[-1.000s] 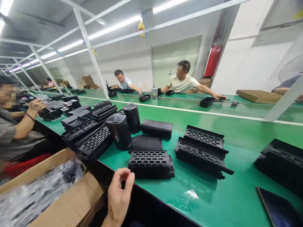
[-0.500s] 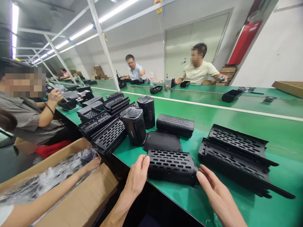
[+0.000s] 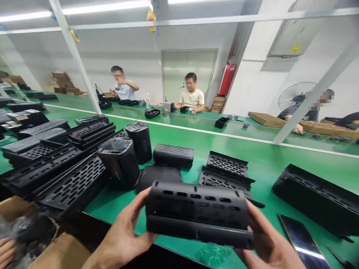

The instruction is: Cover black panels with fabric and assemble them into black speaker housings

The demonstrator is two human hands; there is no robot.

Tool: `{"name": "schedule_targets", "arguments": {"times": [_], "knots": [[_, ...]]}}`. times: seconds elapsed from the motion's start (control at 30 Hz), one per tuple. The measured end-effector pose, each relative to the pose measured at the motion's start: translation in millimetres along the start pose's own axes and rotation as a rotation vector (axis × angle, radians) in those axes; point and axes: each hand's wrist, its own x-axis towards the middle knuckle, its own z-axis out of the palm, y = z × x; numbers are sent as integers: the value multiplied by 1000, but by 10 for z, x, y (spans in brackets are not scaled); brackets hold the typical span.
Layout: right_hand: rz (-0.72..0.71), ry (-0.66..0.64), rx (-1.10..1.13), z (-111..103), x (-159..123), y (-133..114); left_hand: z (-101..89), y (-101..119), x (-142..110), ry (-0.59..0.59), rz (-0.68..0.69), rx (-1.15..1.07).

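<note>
Between my two hands is a black slotted plastic housing [image 3: 196, 215], lifted above the near edge of the green bench and turned so a long lip faces me. My left hand [image 3: 126, 228] grips its left end, thumb below and fingers on top. At the right end, my right hand [image 3: 269, 235] closes on the housing, with part of its fingers hidden behind it. Just beyond lie a dark rounded piece [image 3: 159, 175], another slotted housing [image 3: 174, 155] and two open slotted shells [image 3: 227, 164]. Two upright black housings [image 3: 119, 162] stand to the left.
More slotted shells [image 3: 75, 179] crowd the left of the bench. On the right lie a long black shell [image 3: 316, 198] and a phone [image 3: 303, 239]. A cardboard box [image 3: 61, 252] with plastic bags sits lower left, another person's hand [image 3: 7, 250] beside it. Co-workers sit across the bench.
My hands have picked the slotted housing up off the bench and tilted it, both now gripping its ends. The view has swung right, bringing the phone and the long shell into sight.
</note>
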Motion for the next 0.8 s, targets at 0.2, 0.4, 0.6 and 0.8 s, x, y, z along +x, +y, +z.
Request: {"name": "schedule_targets", "arguments": {"times": [0.2, 0.4, 0.6, 0.8], "knots": [[-790, 306, -774, -787, 818, -197, 768, 97, 1449, -96, 722, 374], [-888, 481, -941, -1203, 1762, 107, 1518, -120, 2525, -266, 734, 486], [-861, 399, -962, -1327, 2106, 539, 1599, -380, 2722, -457, 701, 512], [-777, 290, -972, -1389, 2134, 842, 1642, -510, 2670, -510, 622, 550]]}}
